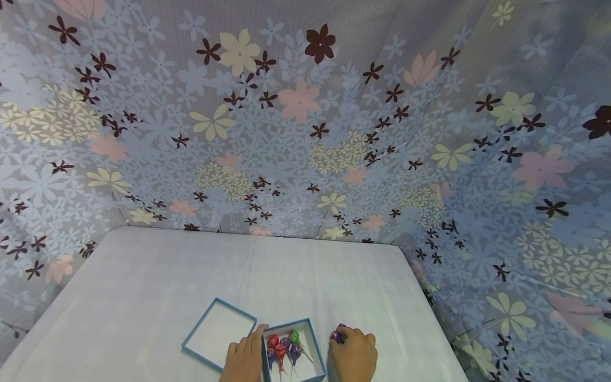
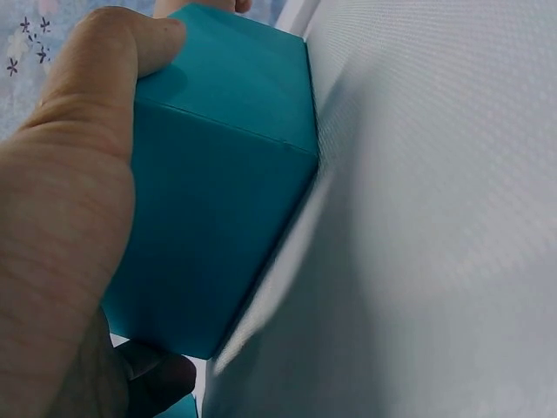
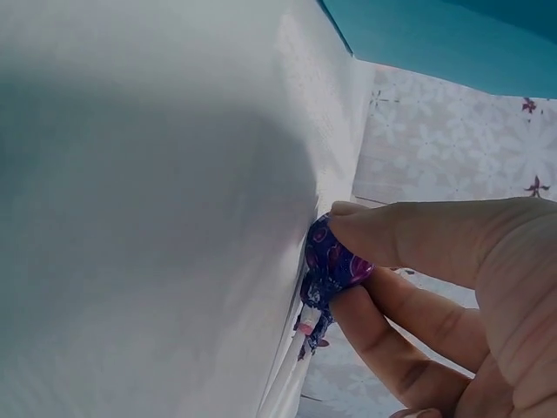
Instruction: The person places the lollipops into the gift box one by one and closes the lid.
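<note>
A teal box (image 1: pixel 317 346) with a white inside stands on the table and holds several wrapped lollipops (image 1: pixel 280 351) in red, purple and green. My left hand (image 1: pixel 244 356) grips its left side; in the left wrist view the thumb and a finger span the teal outer wall (image 2: pixel 218 209). To the right of the box, my right hand (image 1: pixel 354 353) pinches a purple-wrapped lollipop (image 3: pixel 327 261) between thumb and fingers. Its white stick points down and away from the fingertips, close along the table surface.
A teal-edged box lid (image 1: pixel 217 330) lies with its white inside up, left of the box and partly behind my left hand. The white-covered table (image 1: pixel 267 270) ends at a flower-patterned cloth (image 1: pixel 286 132) at the back and sides.
</note>
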{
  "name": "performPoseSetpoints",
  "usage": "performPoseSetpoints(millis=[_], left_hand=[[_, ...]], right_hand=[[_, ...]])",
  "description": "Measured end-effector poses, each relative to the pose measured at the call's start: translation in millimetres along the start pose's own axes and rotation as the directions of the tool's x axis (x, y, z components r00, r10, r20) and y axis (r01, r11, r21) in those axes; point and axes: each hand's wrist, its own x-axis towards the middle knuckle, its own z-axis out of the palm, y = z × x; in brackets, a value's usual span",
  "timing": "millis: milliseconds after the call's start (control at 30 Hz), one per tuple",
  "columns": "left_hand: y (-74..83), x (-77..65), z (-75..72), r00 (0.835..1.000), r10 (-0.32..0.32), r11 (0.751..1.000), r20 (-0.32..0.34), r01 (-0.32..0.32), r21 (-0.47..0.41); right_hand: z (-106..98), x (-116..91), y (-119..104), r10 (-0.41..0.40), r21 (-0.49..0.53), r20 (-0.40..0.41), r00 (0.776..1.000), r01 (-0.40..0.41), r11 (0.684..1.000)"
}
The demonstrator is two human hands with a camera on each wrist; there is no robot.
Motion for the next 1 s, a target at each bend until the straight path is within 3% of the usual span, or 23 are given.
performPoseSetpoints(millis=[100,200,667,767,1000], left_hand=[[0.1,0.6,-1.5,1.0,-0.003,1.0,0.028,0.003,-0.016],[0.0,0.4,-0.1,1.0,-0.001,1.0,0.015,0.001,-0.006],[-1.2,-1.5,7.7,0.988,0.042,0.998,-0.147,-0.034,0.057],[-0.2,-1.4,4.7,0.992,0.034,0.999,-0.124,-0.029,0.043],[1.6,1.0,-4.6,1.0,0.0,1.0,0.007,0.0,-0.024]], right_hand=[[1,0,1,0.005,0.006,0.006,1.0,-0.005,1.0],[1,1,2,0.01,0.011,0.011,1.0,-0.01,1.0],[-2,1,-1,0.005,0.023,-0.037,0.999,-0.004,1.0],[-1,0,-2,-0.005,0.041,-0.064,0.998,0.007,0.999],[-3,0,-6,0.007,0.063,-0.079,0.997,-0.002,0.998]])
